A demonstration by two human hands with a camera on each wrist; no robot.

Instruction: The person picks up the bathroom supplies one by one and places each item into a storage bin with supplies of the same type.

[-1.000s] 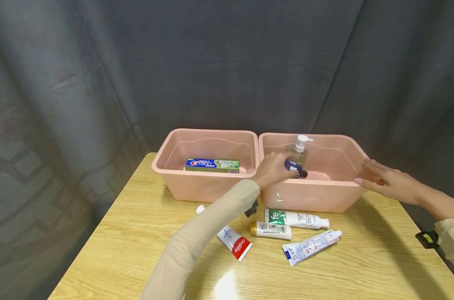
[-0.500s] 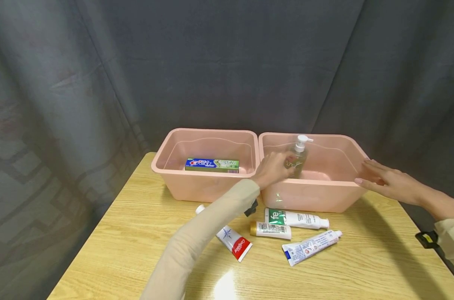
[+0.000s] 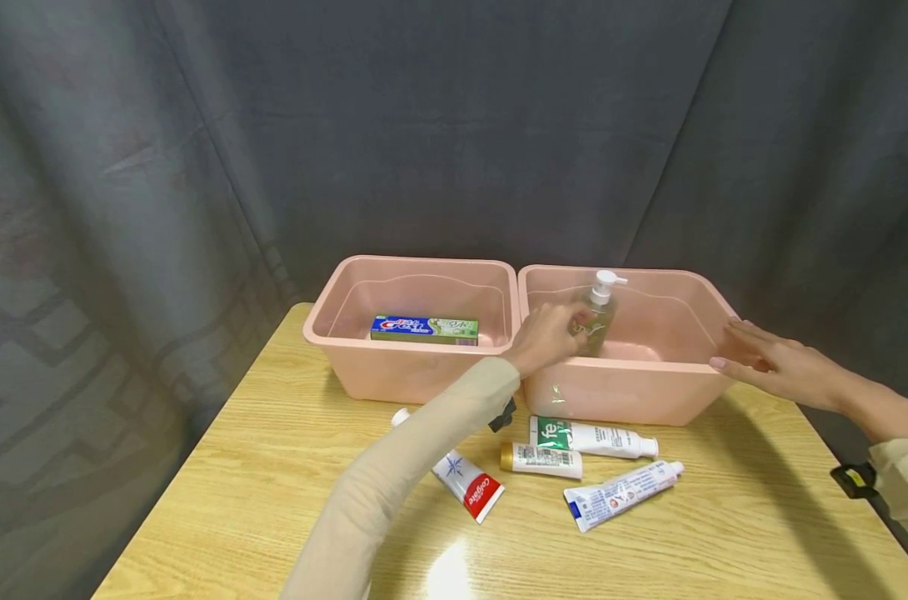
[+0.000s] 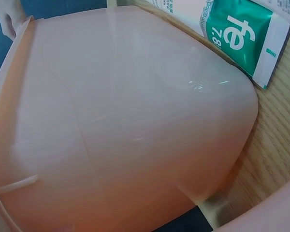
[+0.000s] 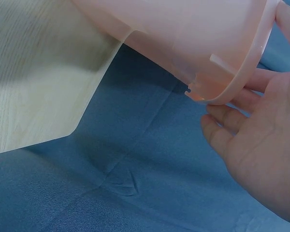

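Note:
In the head view, my left hand reaches over the near rim of the right pink bin. Its thumb and forefinger stand apart with nothing visible between them, overlapping a clear pump bottle with a white pump head, upright in that bin. My right hand rests on the bin's right-hand rim with fingers extended. The right wrist view shows the fingers of my right hand touching the pink bin at its rim. From the left wrist, the bin's outer wall fills most of the picture; my left fingers are hidden there.
A left pink bin stands alongside, holding a Crest toothpaste box. On the wooden table in front lie a Colgate tube, a gold-capped tube, a green-and-white tube and a blue-ended white tube.
A dark purple item in my left hand a second ago has left the fingers and dropped out of sight into the right bin. Both hands have stayed in place.

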